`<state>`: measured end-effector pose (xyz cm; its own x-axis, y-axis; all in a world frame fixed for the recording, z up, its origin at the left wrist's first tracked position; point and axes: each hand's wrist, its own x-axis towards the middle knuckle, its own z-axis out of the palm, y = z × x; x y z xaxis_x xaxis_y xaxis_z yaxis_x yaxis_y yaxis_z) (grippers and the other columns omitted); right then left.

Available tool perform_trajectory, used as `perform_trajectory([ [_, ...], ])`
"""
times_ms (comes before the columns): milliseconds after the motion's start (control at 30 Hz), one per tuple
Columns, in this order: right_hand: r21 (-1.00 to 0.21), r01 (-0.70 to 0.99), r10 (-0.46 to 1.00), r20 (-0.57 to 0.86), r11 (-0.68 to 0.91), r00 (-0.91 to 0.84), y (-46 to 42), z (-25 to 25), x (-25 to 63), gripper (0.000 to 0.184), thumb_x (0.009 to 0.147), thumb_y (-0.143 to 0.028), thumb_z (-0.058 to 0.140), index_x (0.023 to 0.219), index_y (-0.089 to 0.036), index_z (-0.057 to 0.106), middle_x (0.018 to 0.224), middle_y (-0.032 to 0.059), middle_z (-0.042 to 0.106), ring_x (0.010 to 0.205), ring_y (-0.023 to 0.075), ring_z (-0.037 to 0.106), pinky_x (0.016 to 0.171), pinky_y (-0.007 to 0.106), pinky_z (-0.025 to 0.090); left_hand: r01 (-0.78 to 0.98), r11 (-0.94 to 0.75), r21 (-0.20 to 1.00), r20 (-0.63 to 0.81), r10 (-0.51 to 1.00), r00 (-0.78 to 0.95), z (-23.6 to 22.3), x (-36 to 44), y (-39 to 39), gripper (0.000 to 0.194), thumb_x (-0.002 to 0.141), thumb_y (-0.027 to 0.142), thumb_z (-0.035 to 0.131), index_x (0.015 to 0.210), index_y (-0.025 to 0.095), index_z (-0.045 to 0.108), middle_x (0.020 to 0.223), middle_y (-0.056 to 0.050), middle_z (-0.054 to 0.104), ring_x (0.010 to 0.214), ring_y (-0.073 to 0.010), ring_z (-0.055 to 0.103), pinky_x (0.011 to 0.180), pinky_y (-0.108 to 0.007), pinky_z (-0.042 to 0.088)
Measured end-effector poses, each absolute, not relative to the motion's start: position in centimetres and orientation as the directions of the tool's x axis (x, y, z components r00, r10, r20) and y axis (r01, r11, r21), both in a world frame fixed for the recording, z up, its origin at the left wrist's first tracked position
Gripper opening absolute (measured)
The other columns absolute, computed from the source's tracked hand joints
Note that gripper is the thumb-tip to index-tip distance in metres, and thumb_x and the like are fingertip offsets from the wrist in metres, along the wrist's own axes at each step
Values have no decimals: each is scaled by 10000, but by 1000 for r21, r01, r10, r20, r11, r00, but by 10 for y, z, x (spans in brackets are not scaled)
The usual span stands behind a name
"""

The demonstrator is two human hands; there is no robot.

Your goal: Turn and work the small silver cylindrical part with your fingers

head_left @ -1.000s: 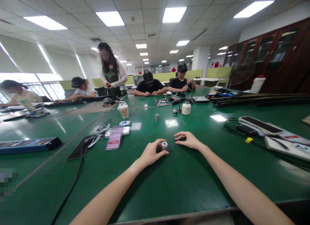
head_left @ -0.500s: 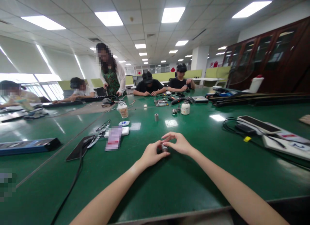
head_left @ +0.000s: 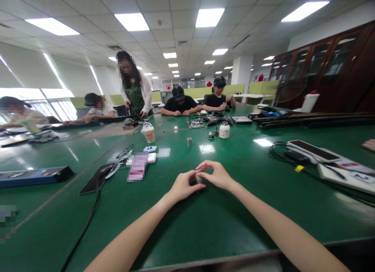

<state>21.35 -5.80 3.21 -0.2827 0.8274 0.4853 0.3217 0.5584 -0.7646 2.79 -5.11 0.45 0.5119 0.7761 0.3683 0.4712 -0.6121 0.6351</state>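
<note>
A small silvery metal cylinder (head_left: 199, 179) stands on the green tabletop (head_left: 187, 225) between my two hands. My left hand (head_left: 185, 185) is closed round its lower left side, with the thumb along the near side and the fingers partly hidden behind it. From the right, my right hand (head_left: 216, 174) curves over, its thumb and fingertips pinched at the cylinder's top rim. Whether a small part is between those fingertips cannot be made out. A similar metal cylinder (head_left: 189, 141) stands alone farther off.
Ahead are a cup in a plastic bag (head_left: 148, 133), a white jar (head_left: 224, 130) and a circuit board (head_left: 195, 124). A purple packet (head_left: 137, 166) and black cable (head_left: 90, 217) lie left; a white keyboard-like device (head_left: 345, 178) lies right. Several people work across the table.
Almost nothing differs. Both hands stay around the metal cylinder, with only a slight shift of the right hand's fingers at its top.
</note>
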Motion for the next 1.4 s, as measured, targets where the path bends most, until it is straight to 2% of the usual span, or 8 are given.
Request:
perform_trajectory([
  [200, -755, 348, 828, 470, 556, -306, -56, 29, 213, 101, 753, -223, 730, 852, -218, 717, 811, 9, 758, 795, 194, 721, 785, 320, 547, 465, -614, 638, 373, 775, 511, 6, 28, -52, 346, 762, 410, 748, 1014, 179, 692, 858, -20, 733, 772, -201, 669, 701, -264, 477],
  [400, -750, 435, 858, 501, 497, -117, -57, 15, 202, 206, 702, -364, 791, 772, -214, 667, 691, 5, 699, 678, 201, 679, 662, 313, 514, 460, -614, 641, 383, 775, 502, 5, 29, -52, 300, 762, 385, 752, 981, 189, 692, 843, -6, 739, 776, -195, 674, 721, -256, 480],
  [533, -736, 458, 844, 533, 498, -62, -57, 12, 199, 252, 692, -393, 794, 825, -224, 664, 721, 4, 681, 698, 198, 653, 676, 314, 500, 462, -612, 642, 382, 777, 499, 4, 29, -52, 317, 769, 369, 752, 1025, 196, 681, 837, -7, 746, 784, -195, 684, 740, -256, 489],
  [700, -733, 430, 837, 536, 526, -110, -54, 14, 203, 211, 697, -338, 794, 826, -216, 679, 740, 1, 704, 730, 190, 668, 731, 309, 508, 474, -611, 634, 383, 780, 494, 3, 29, -51, 301, 759, 384, 758, 975, 189, 683, 837, -10, 740, 778, -196, 679, 723, -254, 487],
  [900, -764, 385, 854, 490, 518, -176, -52, 18, 208, 155, 737, -280, 745, 845, -191, 676, 706, 19, 722, 687, 194, 702, 683, 303, 535, 471, -611, 637, 375, 778, 504, 3, 29, -51, 321, 757, 402, 757, 981, 183, 683, 848, -14, 734, 774, -195, 672, 709, -252, 485],
  [1133, -772, 322, 828, 447, 548, -338, -57, 30, 214, 263, 733, -175, 699, 993, -200, 672, 833, 24, 769, 833, 197, 731, 798, 320, 552, 466, -606, 645, 369, 780, 505, 3, 28, -50, 334, 760, 408, 754, 981, 168, 681, 860, -30, 735, 785, -209, 677, 713, -264, 492],
  [1267, -757, 349, 831, 467, 553, -303, -58, 30, 215, 270, 711, -233, 752, 972, -204, 687, 846, 25, 760, 849, 209, 716, 841, 349, 525, 457, -612, 646, 370, 774, 514, 4, 28, -50, 339, 764, 388, 754, 1017, 176, 678, 883, -23, 737, 796, -203, 683, 719, -257, 493],
  [1400, -762, 381, 852, 468, 524, -236, -55, 26, 214, 252, 695, -262, 777, 924, -188, 699, 755, 26, 748, 752, 214, 715, 786, 352, 529, 459, -615, 642, 374, 773, 512, 5, 28, -51, 302, 765, 392, 753, 966, 178, 685, 840, -12, 727, 771, -198, 673, 707, -259, 488],
])
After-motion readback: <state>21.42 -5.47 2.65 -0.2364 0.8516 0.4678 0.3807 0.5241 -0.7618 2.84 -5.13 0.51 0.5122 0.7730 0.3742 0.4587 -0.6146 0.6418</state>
